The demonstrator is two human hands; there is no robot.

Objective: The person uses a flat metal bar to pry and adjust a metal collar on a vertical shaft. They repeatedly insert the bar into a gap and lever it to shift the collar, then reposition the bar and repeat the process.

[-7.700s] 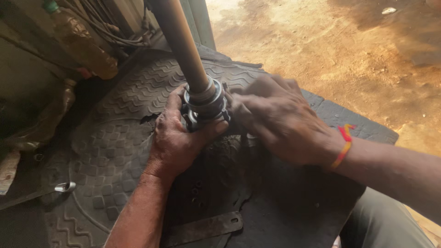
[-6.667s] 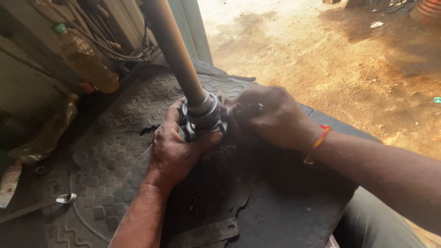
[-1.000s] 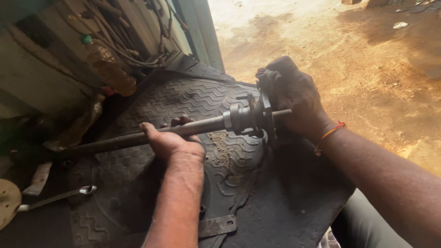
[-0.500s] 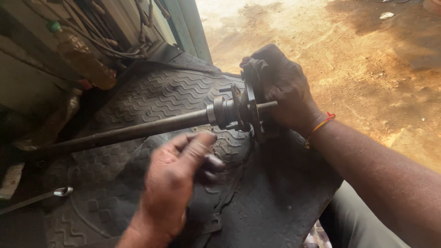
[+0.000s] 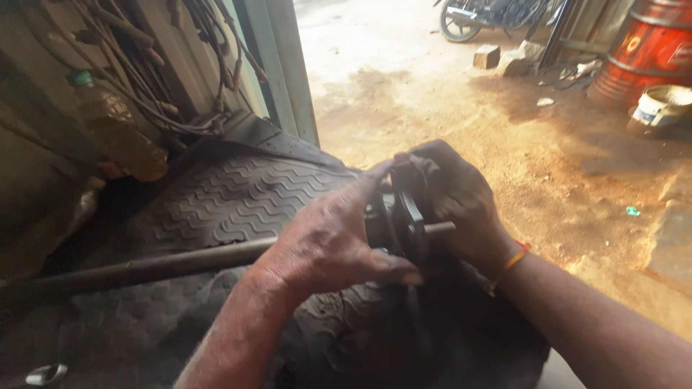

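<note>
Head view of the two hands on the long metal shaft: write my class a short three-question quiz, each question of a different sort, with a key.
1. True or false: the long metal shaft lies roughly level over the ribbed rubber mat.
2. Which hand wears the orange band at the wrist? A left hand, B right hand.
3. Fill in: the plastic bottle at upper left has a ____ cap.

Key: 1 true. 2 B. 3 green.
</note>
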